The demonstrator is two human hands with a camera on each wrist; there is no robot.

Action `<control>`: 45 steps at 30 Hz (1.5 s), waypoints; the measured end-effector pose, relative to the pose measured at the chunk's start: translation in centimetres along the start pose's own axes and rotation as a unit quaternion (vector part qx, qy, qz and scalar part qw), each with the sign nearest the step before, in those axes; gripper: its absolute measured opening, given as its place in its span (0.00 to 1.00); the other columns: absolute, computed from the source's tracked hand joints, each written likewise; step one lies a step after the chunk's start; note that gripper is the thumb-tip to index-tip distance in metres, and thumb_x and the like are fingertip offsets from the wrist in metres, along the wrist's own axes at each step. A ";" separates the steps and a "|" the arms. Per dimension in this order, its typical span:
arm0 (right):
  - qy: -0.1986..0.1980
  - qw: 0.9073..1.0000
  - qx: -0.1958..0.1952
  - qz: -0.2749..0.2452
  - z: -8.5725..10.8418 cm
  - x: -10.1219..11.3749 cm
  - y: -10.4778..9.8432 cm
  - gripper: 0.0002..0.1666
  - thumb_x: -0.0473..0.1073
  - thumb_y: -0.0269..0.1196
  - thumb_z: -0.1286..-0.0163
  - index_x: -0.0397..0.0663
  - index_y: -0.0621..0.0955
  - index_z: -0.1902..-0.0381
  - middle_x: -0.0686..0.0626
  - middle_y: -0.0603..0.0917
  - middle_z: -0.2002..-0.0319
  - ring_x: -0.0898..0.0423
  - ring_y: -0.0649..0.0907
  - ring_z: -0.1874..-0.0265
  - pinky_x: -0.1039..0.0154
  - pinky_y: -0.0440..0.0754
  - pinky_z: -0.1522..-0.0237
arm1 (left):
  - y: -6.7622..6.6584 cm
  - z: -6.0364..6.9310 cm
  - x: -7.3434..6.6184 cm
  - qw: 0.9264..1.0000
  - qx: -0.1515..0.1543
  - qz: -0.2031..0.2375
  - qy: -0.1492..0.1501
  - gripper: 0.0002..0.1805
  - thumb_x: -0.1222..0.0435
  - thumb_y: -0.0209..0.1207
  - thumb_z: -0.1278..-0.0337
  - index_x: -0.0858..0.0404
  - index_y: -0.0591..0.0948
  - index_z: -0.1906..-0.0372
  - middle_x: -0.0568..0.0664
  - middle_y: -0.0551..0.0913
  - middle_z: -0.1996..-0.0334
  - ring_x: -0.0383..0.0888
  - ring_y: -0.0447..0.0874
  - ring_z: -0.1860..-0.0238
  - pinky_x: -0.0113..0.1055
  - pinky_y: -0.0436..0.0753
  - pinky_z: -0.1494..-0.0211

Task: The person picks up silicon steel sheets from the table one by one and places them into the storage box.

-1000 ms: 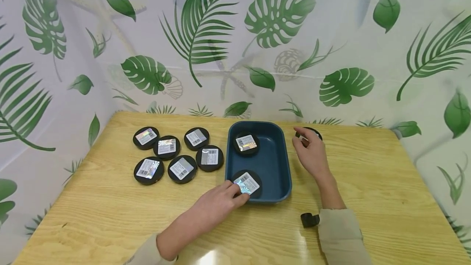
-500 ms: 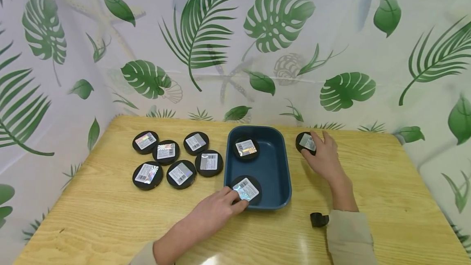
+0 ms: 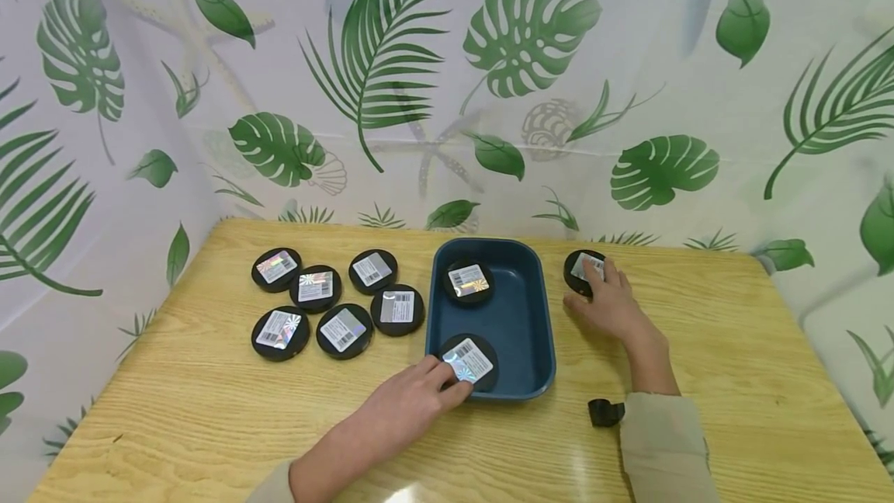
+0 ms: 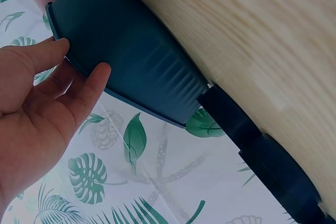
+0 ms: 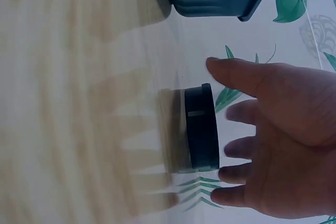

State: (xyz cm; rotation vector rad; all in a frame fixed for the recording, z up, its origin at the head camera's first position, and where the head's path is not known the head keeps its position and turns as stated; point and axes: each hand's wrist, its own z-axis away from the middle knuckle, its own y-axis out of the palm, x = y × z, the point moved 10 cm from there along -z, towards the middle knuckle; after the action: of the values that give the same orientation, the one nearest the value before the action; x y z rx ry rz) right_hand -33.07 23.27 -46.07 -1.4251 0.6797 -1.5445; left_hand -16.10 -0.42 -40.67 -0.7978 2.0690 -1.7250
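A dark blue plastic bin (image 3: 547,332) stands on the table, with two labelled black round discs inside, one at the back (image 3: 467,281) and one at the front (image 3: 469,362). My left hand (image 3: 412,402) grips the bin's rim at the near left corner, close to the front disc. In the left wrist view, thumb and fingers (image 4: 98,80) sit at the rim. Right of the bin, another black disc (image 3: 578,270) with a pale label lies flat. My right hand (image 3: 615,305) hovers over its near right side with loosely bent fingers; the right wrist view shows them apart from the disc (image 5: 202,128).
Several more labelled black discs (image 3: 316,288) lie in a group left of the bin. A small black object (image 3: 604,412) is beside the right sleeve (image 3: 663,433). A leaf-patterned cloth (image 3: 419,99) hangs behind the wooden table (image 3: 209,425).
My right hand has moved from the disc's left side to its near right side, baring the disc, and has drawn slightly back. The left hand stays at the bin's corner.
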 end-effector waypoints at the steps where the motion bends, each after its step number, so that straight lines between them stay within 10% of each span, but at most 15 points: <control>1: -0.001 1.000 0.003 -0.001 0.0 0.1 0.0 0.47 0.51 0.55 0.25 0.31 0.48 0.23 0.20 0.39 0.27 0.20 0.42 0.30 0.24 0.56 0.37 | 0.0 0.0 0.0 1.000 0.000 0.001 0.000 0.17 0.68 0.64 0.40 0.53 0.83 0.46 0.46 0.80 0.58 0.42 0.75 0.60 0.28 0.79 0.56; 15: 0.019 0.999 -0.038 -0.017 0.0 -0.2 -0.7 0.37 0.49 0.55 0.25 0.27 0.62 0.30 0.20 0.50 0.30 0.20 0.61 0.37 0.29 0.67 0.41 | -0.2 0.0 0.1 1.000 -0.004 -0.005 -0.003 0.17 0.68 0.64 0.40 0.53 0.84 0.46 0.46 0.80 0.58 0.42 0.75 0.60 0.28 0.79 0.56; 28: 0.065 0.996 -0.053 -0.032 0.8 -1.1 -1.2 0.27 0.49 0.59 0.27 0.31 0.68 0.44 0.19 0.40 0.28 0.15 0.52 0.35 0.27 0.69 0.48 | -0.4 0.0 -0.1 1.000 -0.013 -0.010 -0.002 0.16 0.67 0.63 0.40 0.52 0.84 0.47 0.46 0.80 0.59 0.41 0.75 0.61 0.27 0.79 0.57; 34: 0.057 0.996 -0.058 -0.024 0.8 -1.3 -1.3 0.24 0.49 0.60 0.28 0.33 0.68 0.52 0.19 0.57 0.34 0.18 0.61 0.39 0.32 0.72 0.55 | -0.1 0.0 -0.1 1.000 -0.007 -0.010 -0.002 0.16 0.67 0.63 0.39 0.52 0.84 0.46 0.46 0.80 0.59 0.41 0.75 0.61 0.27 0.79 0.57; 38: 0.057 0.996 -0.057 -0.023 0.8 -1.5 -1.1 0.30 0.49 0.59 0.28 0.28 0.66 0.44 0.22 0.64 0.41 0.23 0.66 0.44 0.34 0.73 0.53 | -0.1 0.0 -0.1 1.000 -0.004 -0.006 -0.004 0.17 0.67 0.63 0.39 0.52 0.84 0.46 0.46 0.80 0.58 0.41 0.75 0.60 0.27 0.79 0.57; 45: 0.055 0.998 -0.011 0.023 0.5 -1.4 -0.1 0.44 0.45 0.52 0.23 0.13 0.47 0.31 0.15 0.45 0.32 0.16 0.53 0.35 0.28 0.61 0.37 | 0.0 0.0 0.1 1.000 0.006 0.006 -0.009 0.17 0.67 0.63 0.39 0.52 0.84 0.46 0.46 0.80 0.58 0.41 0.75 0.60 0.28 0.79 0.57</control>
State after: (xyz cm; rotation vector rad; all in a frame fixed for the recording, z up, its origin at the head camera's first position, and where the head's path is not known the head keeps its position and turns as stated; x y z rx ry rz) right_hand -32.73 24.66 -46.55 -1.3397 0.7919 -1.5930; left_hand -16.17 -0.49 -40.66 -0.7946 2.0453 -1.7158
